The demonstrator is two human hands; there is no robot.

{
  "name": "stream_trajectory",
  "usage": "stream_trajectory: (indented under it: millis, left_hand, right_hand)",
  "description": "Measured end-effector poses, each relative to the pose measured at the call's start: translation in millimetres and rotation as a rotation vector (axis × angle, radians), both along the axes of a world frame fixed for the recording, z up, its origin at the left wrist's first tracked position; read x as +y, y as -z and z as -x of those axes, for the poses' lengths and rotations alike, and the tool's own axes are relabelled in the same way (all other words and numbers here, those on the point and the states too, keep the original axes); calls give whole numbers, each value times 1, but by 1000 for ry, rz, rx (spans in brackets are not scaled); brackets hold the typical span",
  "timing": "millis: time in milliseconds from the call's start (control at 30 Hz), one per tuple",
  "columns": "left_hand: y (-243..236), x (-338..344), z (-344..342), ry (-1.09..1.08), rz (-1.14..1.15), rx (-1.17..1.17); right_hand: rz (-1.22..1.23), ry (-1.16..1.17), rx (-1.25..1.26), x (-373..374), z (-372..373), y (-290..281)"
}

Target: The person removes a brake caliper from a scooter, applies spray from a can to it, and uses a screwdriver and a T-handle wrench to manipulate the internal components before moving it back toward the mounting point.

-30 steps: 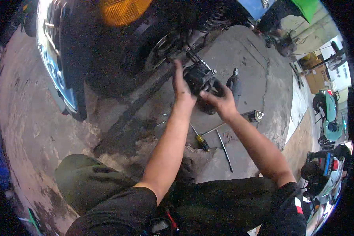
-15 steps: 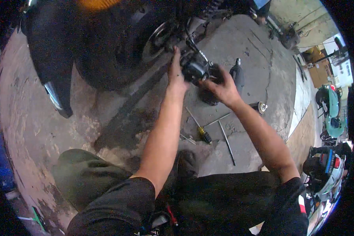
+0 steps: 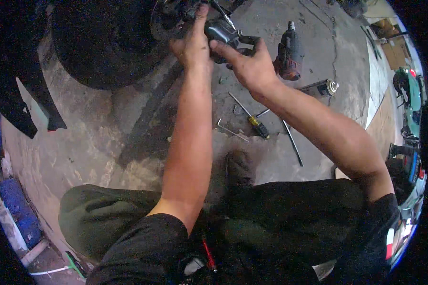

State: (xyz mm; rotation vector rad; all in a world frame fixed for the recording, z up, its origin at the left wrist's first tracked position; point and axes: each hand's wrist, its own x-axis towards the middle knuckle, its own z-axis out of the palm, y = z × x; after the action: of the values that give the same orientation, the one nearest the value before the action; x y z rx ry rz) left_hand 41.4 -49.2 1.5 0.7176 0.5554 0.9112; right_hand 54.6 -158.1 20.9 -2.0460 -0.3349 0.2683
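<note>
At the top centre a dark brake caliper, with a hose fitting joined to its upper side, is held between my two hands beside the scooter's wheel. My left hand is on the caliper's left side, thumb pointing up, next to the brake disc; some of its fingers are hidden. My right hand grips the right side, its thumb pressed against the caliper's lower edge and its fingers curled behind.
To the right on the concrete lie a cordless power tool and a spray can. Nearer me are a screwdriver with a yellow-black handle, a hex key and a long metal rod tool. Blue crates stand far left, parked scooters right.
The view has shifted, so the hands, caliper and wheel sit higher in the picture. Both hands are still on the caliper, and the right hand's fingers are more clearly visible.
</note>
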Motion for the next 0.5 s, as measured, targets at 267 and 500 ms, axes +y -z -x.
stream_trajectory:
  millis: [267,500]
  left_hand:
    - [-39,-38,-3,-415,-278,201]
    - [-6,-11,-1,-147,-227,-117]
  right_hand:
    - [-62,63,57,1,8,-2]
    - [-80,33,12,-5,8,-11]
